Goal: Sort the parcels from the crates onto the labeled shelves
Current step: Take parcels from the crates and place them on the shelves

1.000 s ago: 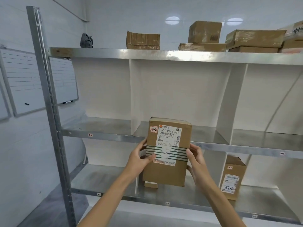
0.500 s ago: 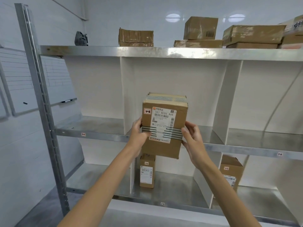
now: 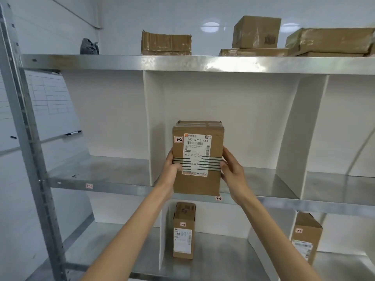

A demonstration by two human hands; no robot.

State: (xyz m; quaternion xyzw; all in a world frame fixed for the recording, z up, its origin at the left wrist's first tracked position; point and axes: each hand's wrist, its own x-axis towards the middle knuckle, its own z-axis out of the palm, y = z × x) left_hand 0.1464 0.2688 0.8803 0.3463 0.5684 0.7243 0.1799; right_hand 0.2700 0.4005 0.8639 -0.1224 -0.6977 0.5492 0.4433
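**Parcel Marked 1-2 Held at the Bay Marked 1-2**

A brown cardboard parcel [image 3: 197, 159] is held upright at the front lip of the middle shelf [image 3: 263, 179], just right of a white divider panel [image 3: 151, 128]. It is clasped from both sides: the left hand [image 3: 172, 169] is wrapped round its left edge, and the right hand [image 3: 233, 171] is pressed to its right edge with the fingers curled onto the face. The two-sided clasp is judged to keep the tall, narrow box square while it is slid in. Whether its weight is already borne by the shelf cannot be told.

The small sticker [image 3: 179, 139] on the matt, creased card reads 1-2, and the shelf tag [image 3: 218, 198] directly below reads the same, which explains the chosen bay. A glossy white shipping label is crossed by black stripes. The shelf is dull, brushed sheet metal.
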